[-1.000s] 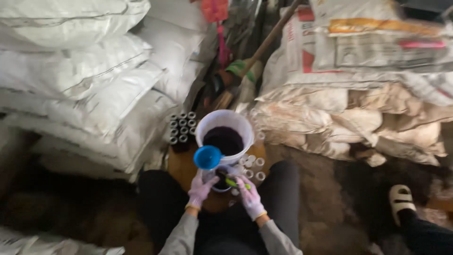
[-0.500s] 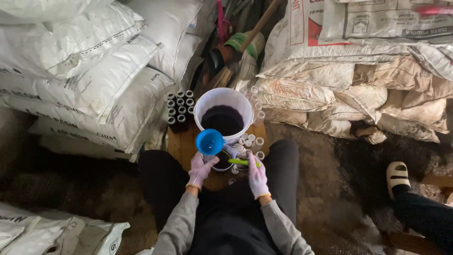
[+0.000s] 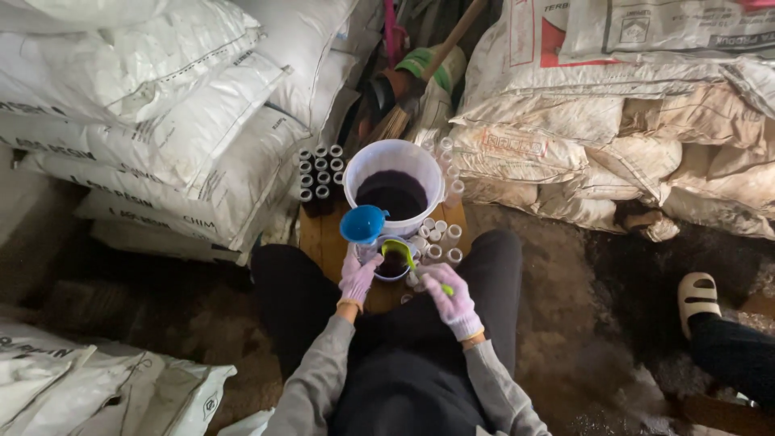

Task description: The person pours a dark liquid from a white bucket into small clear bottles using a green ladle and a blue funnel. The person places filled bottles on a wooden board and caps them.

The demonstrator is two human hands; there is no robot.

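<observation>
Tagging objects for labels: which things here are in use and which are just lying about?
In use: left hand at blue funnel; right hand with green scoop; white bucket of dark liquid; small bottles.
Lying about: white sacks; broom; sandal.

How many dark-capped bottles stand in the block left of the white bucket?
About 11 dark-capped small bottles, in rows on the wooden board's far left corner between the white plastic bucket and the white sacks; more may be hidden behind the bucket.

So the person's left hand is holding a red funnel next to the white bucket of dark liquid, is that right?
Not quite. The head view shows the funnel is blue, not red. The left hand does hold it beside the white bucket of dark liquid.
</observation>
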